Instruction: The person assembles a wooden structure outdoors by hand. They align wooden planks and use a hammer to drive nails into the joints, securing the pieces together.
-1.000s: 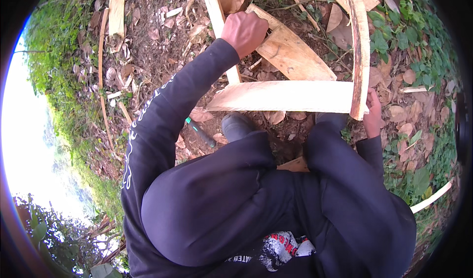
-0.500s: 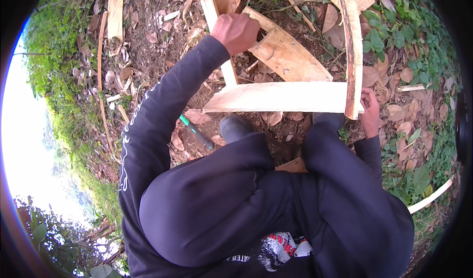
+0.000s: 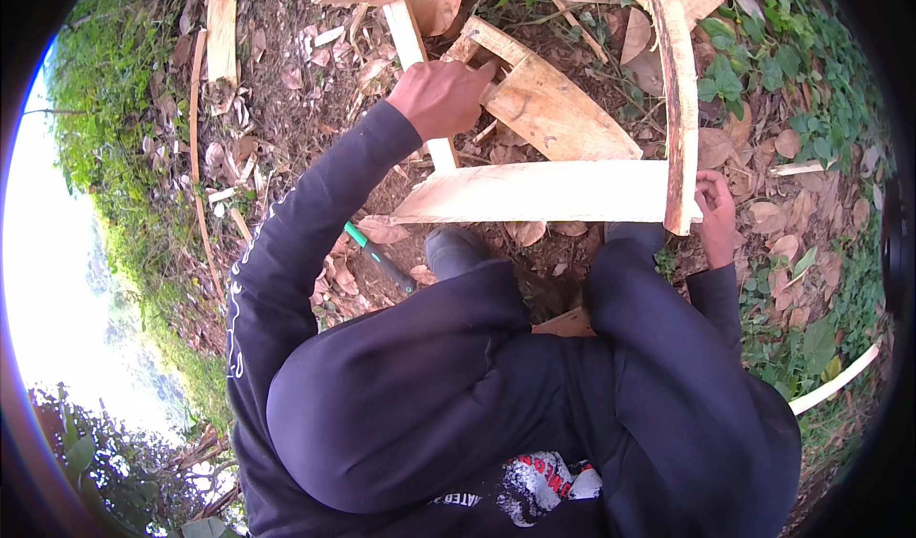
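A pale wooden frame (image 3: 534, 193) stands in front of my shins, its near board running crosswise. A bark-edged strip (image 3: 679, 109) crosses that board's right end. My left hand (image 3: 444, 97) is closed, knuckles up, beside the left upright slat (image 3: 407, 37). Its fingers point to a small wooden box (image 3: 563, 109) on the ground inside the frame; what they hold, if anything, is hidden. At the frame's right corner my right hand (image 3: 716, 218) has its fingers curled against the wood, partly behind the strip.
A green-and-dark-handled tool (image 3: 380, 257) lies by my left boot (image 3: 456, 250). Offcuts, including a short plank (image 3: 221, 37) and a long thin strip (image 3: 197, 156), lie at the left among dry leaves. Green plants (image 3: 821, 80) grow at the right.
My left hand has drawn back from over the small box, toward me and slightly left, uncovering the box's far left end. My right hand stays at the frame's corner.
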Demonstrator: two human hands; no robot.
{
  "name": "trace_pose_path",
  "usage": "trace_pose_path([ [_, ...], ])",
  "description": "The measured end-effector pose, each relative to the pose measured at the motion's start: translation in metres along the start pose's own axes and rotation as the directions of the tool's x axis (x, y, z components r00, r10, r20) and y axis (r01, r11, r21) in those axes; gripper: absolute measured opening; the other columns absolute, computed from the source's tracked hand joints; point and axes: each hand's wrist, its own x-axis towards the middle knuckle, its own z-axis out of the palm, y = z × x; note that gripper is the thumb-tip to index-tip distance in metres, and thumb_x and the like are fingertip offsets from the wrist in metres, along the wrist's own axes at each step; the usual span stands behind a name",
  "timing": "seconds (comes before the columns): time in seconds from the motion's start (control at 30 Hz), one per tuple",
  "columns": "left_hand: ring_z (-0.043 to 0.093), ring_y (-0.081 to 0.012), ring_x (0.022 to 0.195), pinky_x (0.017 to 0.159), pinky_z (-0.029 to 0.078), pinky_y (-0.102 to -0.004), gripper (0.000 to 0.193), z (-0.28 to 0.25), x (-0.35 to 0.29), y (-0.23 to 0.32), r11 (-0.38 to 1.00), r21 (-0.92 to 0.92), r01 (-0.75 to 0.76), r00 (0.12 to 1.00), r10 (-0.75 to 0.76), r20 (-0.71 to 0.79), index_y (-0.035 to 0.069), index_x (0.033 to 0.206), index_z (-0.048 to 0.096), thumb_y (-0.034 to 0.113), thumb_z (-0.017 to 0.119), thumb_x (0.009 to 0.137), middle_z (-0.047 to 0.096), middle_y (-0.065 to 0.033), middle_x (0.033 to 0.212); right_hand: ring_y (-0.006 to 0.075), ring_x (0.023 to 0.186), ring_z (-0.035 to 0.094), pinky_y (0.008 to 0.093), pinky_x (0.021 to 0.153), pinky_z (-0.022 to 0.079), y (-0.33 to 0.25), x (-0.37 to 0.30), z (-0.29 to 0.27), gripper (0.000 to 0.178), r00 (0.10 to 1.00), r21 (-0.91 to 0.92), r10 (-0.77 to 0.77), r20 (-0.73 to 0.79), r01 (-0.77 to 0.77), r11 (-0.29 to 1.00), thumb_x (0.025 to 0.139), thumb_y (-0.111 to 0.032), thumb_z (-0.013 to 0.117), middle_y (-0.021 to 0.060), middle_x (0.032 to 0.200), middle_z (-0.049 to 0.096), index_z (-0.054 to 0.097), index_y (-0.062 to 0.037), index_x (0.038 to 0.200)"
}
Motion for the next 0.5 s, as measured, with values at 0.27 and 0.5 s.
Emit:
trace_pose_path([
  [0.27, 0.064, -0.0271, 0.05, 0.046, 0.053, -0.0415, 0.014, 0.006, 0.005, -0.007, 0.998, -0.055, -0.042, 0.993, 0.036, -0.11, 0.001, 0.084, 0.068, 0.01, 0.06, 0.076, 0.06, -0.0156, 0.06, 0.0096, 0.087, 0.062, 0.0248, 0.082, 0.048, 0.0, -0.001, 0.0, 0.022, 1.0, -0.02, -0.014, 0.003, 0.014, 1.0, 0.098, -0.004, 0.058, 0.003, 0.09, 0.064, 0.055, 0.0013, 0.119],
  [0.5, 0.066, -0.0303, 0.053, 0.053, 0.056, -0.0432, 0.022, 0.001, 0.014, -0.014, 0.992, 0.06, -0.113, 0.988, 0.118, -0.099, 0.003, 0.095, 0.07, 0.02, 0.057, 0.09, 0.063, -0.017, 0.06, 0.0095, 0.087, 0.061, 0.0247, 0.083, 0.047, 0.01, 0.001, -0.003, 0.021, 1.0, -0.008, -0.021, 0.002, 0.021, 1.0, 0.098, -0.004, 0.058, 0.0035, 0.09, 0.064, 0.054, 0.0009, 0.119],
])
